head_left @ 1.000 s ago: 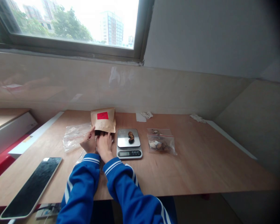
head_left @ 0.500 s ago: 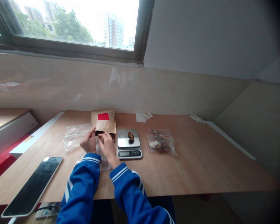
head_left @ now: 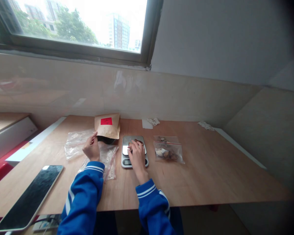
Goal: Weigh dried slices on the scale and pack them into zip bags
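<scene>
A paper bag [head_left: 107, 126] is held up, its mouth tilted open, by the pinching left hand [head_left: 90, 148], while the curled right hand [head_left: 137, 158] is closed over brown pieces [head_left: 137, 141] on a kitchen scale [head_left: 125, 150].

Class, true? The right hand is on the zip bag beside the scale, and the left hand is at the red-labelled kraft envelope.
No: the head view shows the right hand on the scale, not the zip bag; the left hand is at the kraft envelope, as stated.

A plain indoor workroom, shown by its plywood bench [head_left: 198, 163], digital scale [head_left: 125, 149] and window [head_left: 75, 26].
</scene>
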`<state>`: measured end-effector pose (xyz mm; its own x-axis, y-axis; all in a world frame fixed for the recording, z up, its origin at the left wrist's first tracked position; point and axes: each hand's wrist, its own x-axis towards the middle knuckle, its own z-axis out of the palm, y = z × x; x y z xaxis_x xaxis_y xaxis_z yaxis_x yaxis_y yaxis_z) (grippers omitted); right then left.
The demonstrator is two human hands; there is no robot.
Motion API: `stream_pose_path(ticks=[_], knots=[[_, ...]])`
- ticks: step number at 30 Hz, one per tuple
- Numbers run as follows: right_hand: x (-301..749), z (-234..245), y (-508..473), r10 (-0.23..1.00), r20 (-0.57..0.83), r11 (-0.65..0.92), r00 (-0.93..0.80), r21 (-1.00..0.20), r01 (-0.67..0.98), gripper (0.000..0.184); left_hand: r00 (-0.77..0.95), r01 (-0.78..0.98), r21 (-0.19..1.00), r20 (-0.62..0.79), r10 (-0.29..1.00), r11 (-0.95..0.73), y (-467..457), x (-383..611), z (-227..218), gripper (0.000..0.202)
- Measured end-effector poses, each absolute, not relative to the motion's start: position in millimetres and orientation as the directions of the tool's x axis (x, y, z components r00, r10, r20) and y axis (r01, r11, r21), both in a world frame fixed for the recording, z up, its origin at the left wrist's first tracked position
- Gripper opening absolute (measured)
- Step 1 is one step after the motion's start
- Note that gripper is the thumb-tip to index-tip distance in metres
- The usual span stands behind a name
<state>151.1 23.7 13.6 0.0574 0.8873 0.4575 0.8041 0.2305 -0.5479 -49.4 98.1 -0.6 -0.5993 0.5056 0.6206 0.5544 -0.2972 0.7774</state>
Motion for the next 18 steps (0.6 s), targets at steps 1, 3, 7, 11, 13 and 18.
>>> stream_pose_path(ticks=[1, 3, 7, 11, 13, 18], knots=[[151.3, 14.6, 23.0, 0.893, 0.447, 0.220, 0.049, -0.529, 0.819, 0.016, -0.601, 0.558, 0.775, 0.624, 0.499, -0.298, 97.6, -49.4, 0.0, 0.025], [146.8, 18.5, 18.3, 0.894, 0.448, 0.242, 0.022, -0.523, 0.817, 0.020, -0.614, 0.556, 0.779, 0.619, 0.489, -0.288, 97.2, -49.6, 0.8, 0.024], [116.6, 27.1, 9.2, 0.845, 0.510, 0.474, -0.158, -0.580, 0.663, 0.030, -0.621, 0.559, 0.775, 0.627, 0.470, -0.296, 97.7, -50.3, 0.4, 0.024], [73.1, 26.4, 24.9, 0.795, 0.484, 0.601, -0.366, -0.552, 0.578, 0.043, -0.598, 0.574, 0.753, 0.654, 0.463, -0.322, 97.9, -50.7, -1.5, 0.023], [56.7, 26.1, 41.5, 0.803, 0.443, 0.591, -0.397, -0.509, 0.626, 0.044, -0.590, 0.570, 0.750, 0.658, 0.468, -0.336, 97.9, -51.0, -1.9, 0.023], [43.4, 36.2, 81.9, 0.925, 0.293, 0.362, -0.243, -0.479, 0.800, 0.038, -0.582, 0.562, 0.741, 0.669, 0.462, -0.367, 97.7, -49.3, 0.2, 0.025]])
